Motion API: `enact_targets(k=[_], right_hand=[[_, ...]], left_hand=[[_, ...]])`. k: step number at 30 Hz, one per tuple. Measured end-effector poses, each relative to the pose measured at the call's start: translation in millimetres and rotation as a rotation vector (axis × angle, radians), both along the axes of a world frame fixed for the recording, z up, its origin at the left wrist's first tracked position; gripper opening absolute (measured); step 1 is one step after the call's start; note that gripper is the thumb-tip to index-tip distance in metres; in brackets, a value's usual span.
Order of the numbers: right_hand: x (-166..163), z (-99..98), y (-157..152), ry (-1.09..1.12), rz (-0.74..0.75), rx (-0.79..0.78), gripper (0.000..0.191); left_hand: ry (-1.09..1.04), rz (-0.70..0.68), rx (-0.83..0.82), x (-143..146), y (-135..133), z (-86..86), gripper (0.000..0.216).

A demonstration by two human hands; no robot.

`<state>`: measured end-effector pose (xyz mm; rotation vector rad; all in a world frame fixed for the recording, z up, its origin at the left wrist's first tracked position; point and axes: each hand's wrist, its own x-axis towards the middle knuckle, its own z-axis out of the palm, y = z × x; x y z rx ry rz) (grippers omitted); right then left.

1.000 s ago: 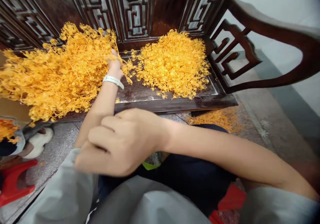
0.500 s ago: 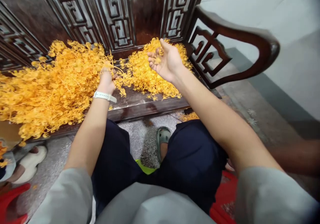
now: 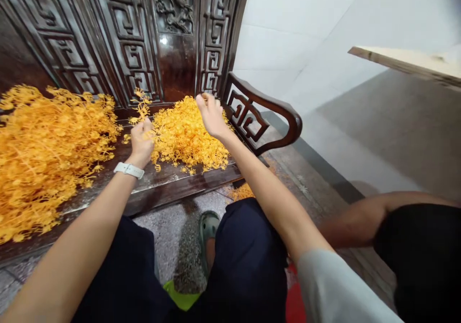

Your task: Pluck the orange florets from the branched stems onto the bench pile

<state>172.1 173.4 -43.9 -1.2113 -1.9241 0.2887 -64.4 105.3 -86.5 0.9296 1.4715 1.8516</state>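
Observation:
My left hand (image 3: 141, 143) is closed around a yellow-orange plastic flower sprig (image 3: 140, 106), whose spidery heads stick up above the fist. At the right end of the dark wooden bench lies a pile of loose yellow flower pieces (image 3: 185, 133). My right hand (image 3: 212, 114) is over the far right side of that pile, back turned up and fingers apart. I make out nothing in it, though its palm is hidden. A much larger heap of yellow flower sprigs (image 3: 50, 155) covers the bench to the left.
The bench (image 3: 158, 191) has a carved backrest (image 3: 133, 49) and a curved armrest (image 3: 284, 116). Yellow bits (image 3: 242, 192) lie on the floor beneath its front. Another person's arm (image 3: 355, 220) reaches in at right, below a wooden board (image 3: 406, 61).
The view has swung right. My left hand has lifted a sprig clear of the large heap. My right hand has turned from palm-up to back-up over the smaller pile.

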Motion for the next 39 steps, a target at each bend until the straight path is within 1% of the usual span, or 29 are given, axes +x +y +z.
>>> enact_targets(k=[1,2,3,4,6,7,8,10,12,15,16,18,20,22,25,26,28,30,32,33,35,37,39], right_hand=[[2,-5.1,-2,-0.028,-0.042,-0.048,0.087],[3,-9.6,-6,-0.074,-0.023,-0.093,0.086],[3,-13.0,-11,-0.142,0.055,-0.123,0.083],[1,-15.2,-17,-0.215,0.166,-0.137,0.078],[-8,-16.4,-30,-0.333,0.383,-0.129,0.071],[-14,-16.0,-36,-0.358,0.452,-0.114,0.071],[-21,-15.4,-41,-0.354,0.493,-0.099,0.072],[-35,-14.6,-48,-0.272,0.545,-0.11,0.072],[-47,-14.5,-53,-0.138,0.579,-0.153,0.065],[-58,-13.9,-58,0.007,0.587,-0.16,0.058],[-60,-13.4,-59,0.022,0.572,-0.143,0.058],[-62,-12.1,-60,-0.015,0.524,-0.087,0.056],[-62,-11.4,-59,-0.096,0.463,-0.027,0.041],[-60,-11.6,-53,-0.127,0.398,0.017,0.025],[-53,-12.6,-37,-0.017,0.303,0.02,0.011],[-50,-12.8,-31,0.039,0.278,-0.003,0.01],[-45,-12.5,-22,0.155,0.263,-0.074,0.027],[-43,-10.7,-21,0.236,0.282,-0.134,0.043],[-45,-6.2,-29,0.245,0.306,-0.161,0.051],[-48,-2.8,-38,0.214,0.322,-0.154,0.05],[-57,6.1,-61,0.097,0.383,-0.09,0.041],[-66,16.4,-88,-0.046,0.454,0.015,0.027],[-73,25.1,-111,-0.162,0.498,0.085,0.019]], left_hand=[[-0.001,0.019,-0.019,-2,2,-1.8,0.047],[-0.011,0.034,-0.052,-3,3,-3.0,0.047],[-0.029,0.046,-0.09,-3,3,-3.6,0.047],[-0.061,0.052,-0.123,-3,2,-3.4,0.045],[-0.157,0.04,-0.179,1,-2,-1.6,0.04],[-0.206,0.023,-0.205,3,-5,-0.4,0.038],[-0.242,0.005,-0.225,6,-7,0.8,0.037],[-0.263,-0.015,-0.255,11,-11,2.0,0.036],[-0.239,0.007,-0.255,14,-12,1.3,0.036],[-0.209,0.04,-0.247,15,-11,-2.5,0.035],[-0.197,0.04,-0.248,16,-11,-3.8,0.037],[-0.172,0.026,-0.242,17,-12,-5.1,0.04],[-0.151,0.017,-0.238,20,-14,-3.6,0.041],[-0.14,0.011,-0.246,21,-16,0.9,0.041],[-0.121,0.018,-0.242,18,-17,9.4,0.044],[-0.117,0.035,-0.229,15,-16,11.5,0.046],[-0.123,0.077,-0.208,6,-13,12.8,0.047],[-0.143,0.117,-0.187,-2,-8,10.2,0.049],[-0.156,0.149,-0.161,-9,-3,5.3,0.05],[-0.152,0.163,-0.155,-12,0,2.8,0.051],[-0.118,0.203,-0.158,-17,7,-1.0,0.052],[-0.069,0.232,-0.151,-22,12,-2.9,0.051],[-0.07,0.177,-0.098,-25,17,-3.5,0.05]])
